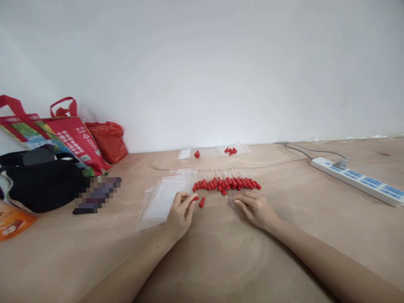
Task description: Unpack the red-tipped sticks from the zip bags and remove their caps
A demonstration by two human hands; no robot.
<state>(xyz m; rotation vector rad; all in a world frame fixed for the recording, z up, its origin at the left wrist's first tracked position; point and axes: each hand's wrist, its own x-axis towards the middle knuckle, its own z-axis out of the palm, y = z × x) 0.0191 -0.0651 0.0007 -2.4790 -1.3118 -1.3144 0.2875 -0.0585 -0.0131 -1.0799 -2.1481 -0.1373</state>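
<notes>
My left hand [182, 210] pinches a red rubber bulb [195, 198] between thumb and fingers. Another red bulb [202, 202] lies on the table just to its right. A thin clear tube [231, 197] is in the fingertips of my right hand [256, 208], pointing left toward the bulb. Under that hand a second thin tube [232, 207] rests on the wood. Just beyond both hands, a row of droppers [225, 182] with red bulbs lies side by side, bulbs toward me and tubes pointing away.
Clear zip bags [164, 198] overlap left of the droppers. By the wall lie more bags, loose bulbs [231, 150] and thin tubes [208, 153]. A white power strip [360, 179] sits at right; shopping bags [78, 141], a black bag [47, 181] and an orange packet [14, 223] are at left.
</notes>
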